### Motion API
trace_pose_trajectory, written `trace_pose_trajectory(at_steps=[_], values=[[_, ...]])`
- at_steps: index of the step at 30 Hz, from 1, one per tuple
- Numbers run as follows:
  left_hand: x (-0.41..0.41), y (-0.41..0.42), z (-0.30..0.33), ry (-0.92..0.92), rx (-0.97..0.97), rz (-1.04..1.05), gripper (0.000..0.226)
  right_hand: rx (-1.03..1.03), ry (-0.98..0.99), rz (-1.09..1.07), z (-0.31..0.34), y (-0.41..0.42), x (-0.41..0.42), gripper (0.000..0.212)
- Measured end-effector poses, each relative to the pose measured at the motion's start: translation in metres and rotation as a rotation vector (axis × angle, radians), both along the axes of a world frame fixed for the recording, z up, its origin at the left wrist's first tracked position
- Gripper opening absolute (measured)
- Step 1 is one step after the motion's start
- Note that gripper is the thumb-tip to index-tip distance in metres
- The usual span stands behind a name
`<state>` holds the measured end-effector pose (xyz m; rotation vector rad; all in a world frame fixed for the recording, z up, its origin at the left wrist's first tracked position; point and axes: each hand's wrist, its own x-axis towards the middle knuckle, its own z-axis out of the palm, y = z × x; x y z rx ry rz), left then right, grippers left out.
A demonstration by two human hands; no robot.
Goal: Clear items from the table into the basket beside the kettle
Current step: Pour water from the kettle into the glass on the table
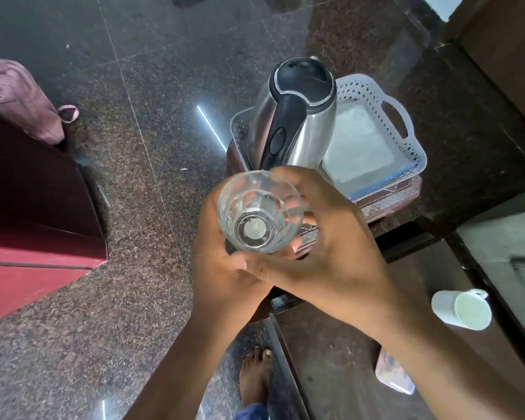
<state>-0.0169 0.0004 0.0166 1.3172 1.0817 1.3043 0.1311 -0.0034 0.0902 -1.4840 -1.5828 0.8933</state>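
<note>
1. No brand name or writing can be read on anything here. The small flat thing [394, 375] near the bottom right has a colourful print, but it is too blurry to read.
2. Both hands hold one clear glass [259, 212]. We look straight down into it and see its round bottom.
3. The left hand [225, 262] is under and beside the glass. Its fingers curl around the left side of the glass.
4. The right hand [325, 237] wraps the other side. Its fingers bend over the far rim, and some show through the glass.
5. The two hands touch each other just below the glass.
6. The glass is up in the air, in front of the kettle [297, 116], not in the basket.
7. The kettle is shiny silver with a black lid and a black handle.
8. The white basket [406, 128] has little holes in its walls and sits right beside the kettle. Something pale and flat lies inside it.
9. A white mug [461, 309] lies on its side on the dark table [340, 334], well apart from the basket.
10. A bare foot [255, 374] stands on the speckled floor [134, 116].
</note>
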Motion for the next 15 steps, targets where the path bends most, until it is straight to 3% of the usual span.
trace_pose_trajectory(at_steps=[2, 6, 8, 12, 15], values=[[-0.006, 0.001, 0.000, 0.008, 0.031, 0.009, 0.073, -0.088, 0.073, -0.015, -0.001, 0.005, 0.001, 0.070], [-0.015, 0.002, -0.001, 0.082, 0.037, 0.072, 0.079, -0.068, 0.205, -0.350, -0.014, 0.031, 0.002, 0.030], [-0.020, 0.003, -0.001, 0.110, 0.039, 0.085, 0.082, -0.068, 0.203, -0.509, -0.023, 0.045, 0.001, 0.024], [-0.028, 0.006, 0.001, 0.158, 0.046, 0.123, 0.082, -0.157, 0.310, -0.649, -0.040, 0.076, -0.011, 0.038], [-0.034, 0.010, 0.001, 0.185, 0.027, 0.136, 0.079, -0.249, 0.615, -0.672, -0.047, 0.097, -0.023, 0.058]])
